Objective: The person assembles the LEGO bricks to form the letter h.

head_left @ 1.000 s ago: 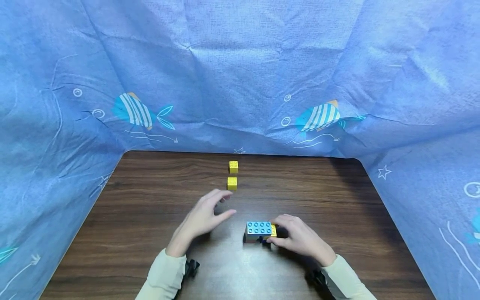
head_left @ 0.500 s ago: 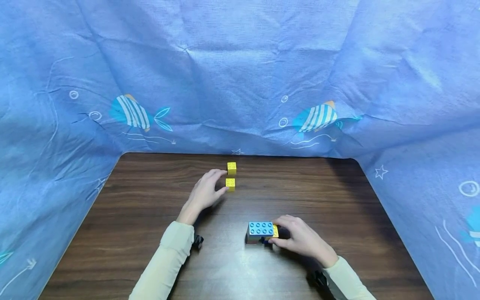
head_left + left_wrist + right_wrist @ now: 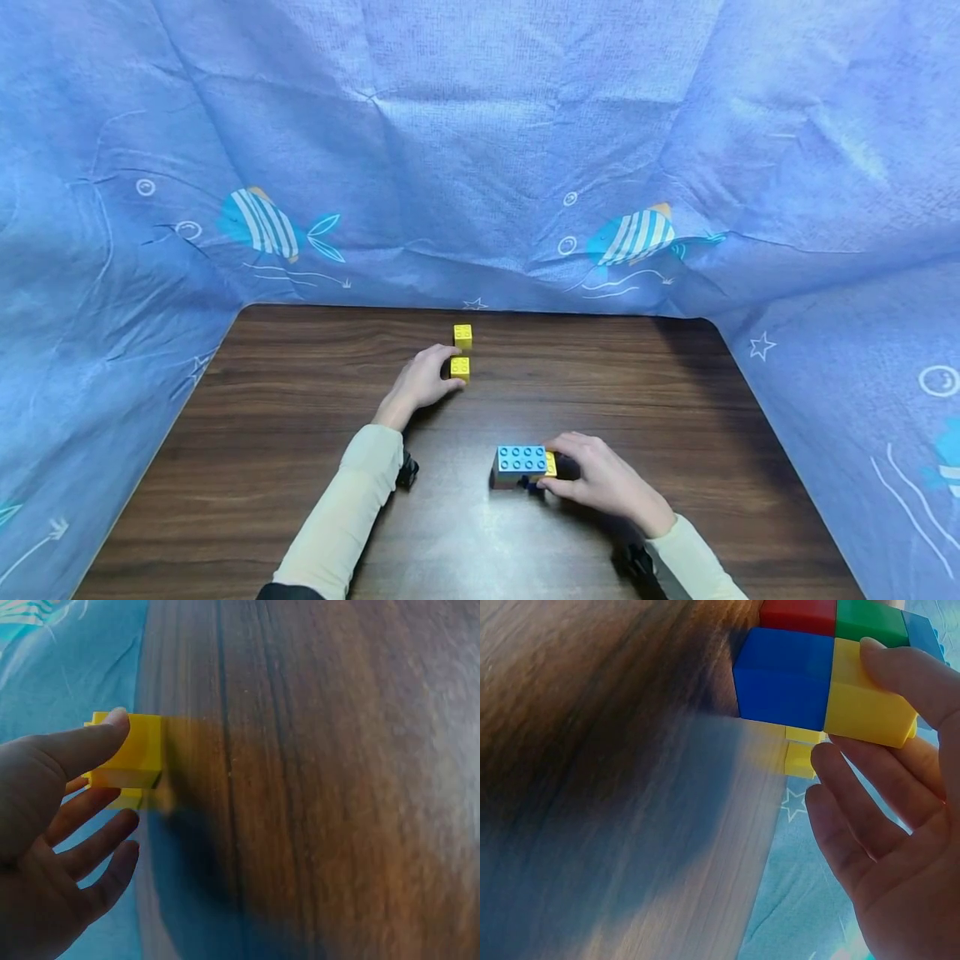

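Note:
My left hand pinches the nearer of two small yellow bricks between thumb and forefinger; the other fingers are spread beside it in the left wrist view. Just behind stands the second yellow brick, apart from the hand. On the right, my right hand holds a built block of bricks by its yellow end brick. The right wrist view shows a dark blue brick beside that yellow one, with red and green bricks above. A light blue studded brick tops the block.
The dark wood table ends at a blue cloth printed with fish, which hangs behind and along both sides. Black wrist-worn devices sit under the sleeves.
My left hand has reached forward to the yellow bricks and closed its thumb and forefinger on the nearer one. The right hand and its brick block have stayed in place.

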The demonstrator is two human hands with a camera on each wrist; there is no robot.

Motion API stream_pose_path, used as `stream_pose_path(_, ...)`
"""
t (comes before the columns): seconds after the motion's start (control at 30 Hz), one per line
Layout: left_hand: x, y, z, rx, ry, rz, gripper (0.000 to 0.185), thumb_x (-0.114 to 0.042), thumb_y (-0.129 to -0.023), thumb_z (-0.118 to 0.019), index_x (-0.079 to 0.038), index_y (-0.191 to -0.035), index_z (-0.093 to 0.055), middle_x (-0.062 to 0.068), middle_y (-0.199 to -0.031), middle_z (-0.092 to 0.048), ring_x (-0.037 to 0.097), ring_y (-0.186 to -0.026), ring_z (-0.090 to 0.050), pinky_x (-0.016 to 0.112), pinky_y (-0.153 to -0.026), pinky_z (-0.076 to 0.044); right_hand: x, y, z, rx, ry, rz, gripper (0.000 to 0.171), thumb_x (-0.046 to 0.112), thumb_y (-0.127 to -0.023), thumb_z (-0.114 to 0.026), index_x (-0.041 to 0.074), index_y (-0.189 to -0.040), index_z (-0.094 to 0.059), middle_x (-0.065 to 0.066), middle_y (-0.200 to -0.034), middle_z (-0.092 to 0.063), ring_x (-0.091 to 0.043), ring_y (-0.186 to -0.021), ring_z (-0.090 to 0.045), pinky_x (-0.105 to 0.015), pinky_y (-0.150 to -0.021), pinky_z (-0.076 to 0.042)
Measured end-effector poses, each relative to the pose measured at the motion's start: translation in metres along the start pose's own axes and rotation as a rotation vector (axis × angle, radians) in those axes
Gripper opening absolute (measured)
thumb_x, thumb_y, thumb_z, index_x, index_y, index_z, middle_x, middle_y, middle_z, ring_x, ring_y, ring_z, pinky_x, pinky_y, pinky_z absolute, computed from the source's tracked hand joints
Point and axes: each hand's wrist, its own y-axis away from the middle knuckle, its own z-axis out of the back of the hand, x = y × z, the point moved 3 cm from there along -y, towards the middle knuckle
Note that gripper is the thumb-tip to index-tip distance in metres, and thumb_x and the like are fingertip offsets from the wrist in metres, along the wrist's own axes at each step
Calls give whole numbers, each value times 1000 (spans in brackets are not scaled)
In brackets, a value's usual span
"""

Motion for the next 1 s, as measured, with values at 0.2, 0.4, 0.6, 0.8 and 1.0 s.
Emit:
stream_pose_path(0.2, 4, -3, -6, -2, 10, 9, 50, -31, -92, -76, -9, -135, -62, 12, -133, -64, 32, -127, -59, 49, -106, -46, 0, -1, 1, 6, -3, 2, 34, 35, -89, -79, 12, -112, -70, 5, -101, -70, -4, -89, -62, -27, -75, -56)
stream_pose_path(0.4, 1, -3, -7, -5, 5, 0, 49, -31, -93, -75, -8, -134, -62, 12, -131, -65, 31, -125, -60, 49, -105, -47, 0, -1, 1, 9, 5, -10, 33, 33, -88, -80, 12, -112, -70, 5, -101, -70, -4, -89, -62, -28, -76, -56)
stream_pose_path(0.6, 0, 1, -8, -11, -4, 7, 50, -32, -94, -74, -8, -136, -61, 12, -133, -64, 31, -126, -59, 49, -105, -47, 1, -1, 0, 18, -4, -12, 33, 33, -89, -79, 12, -113, -70, 5, -102, -70, -3, -89, -62, -28, -76, -56)
stream_pose_path(0.8, -3, 3, -6, -35, 2, 9, 51, -34, -95, -73, -9, -137, -61, 12, -136, -63, 32, -130, -57, 50, -107, -46, 1, -1, 1, 21, -7, -20, 33, 33, -89, -79, 12, -113, -70, 5, -103, -70, -4, -90, -63, -28, -76, -56)
stream_pose_path(1.0, -9, 6, -2, -54, 15, -6, 50, -34, -95, -72, -10, -137, -61, 12, -137, -63, 32, -130, -56, 50, -107, -46, 0, -1, 0, 27, -8, -25, 34, 35, -90, -78, 12, -113, -70, 5, -103, -70, -9, -90, -65, -30, -76, -57)
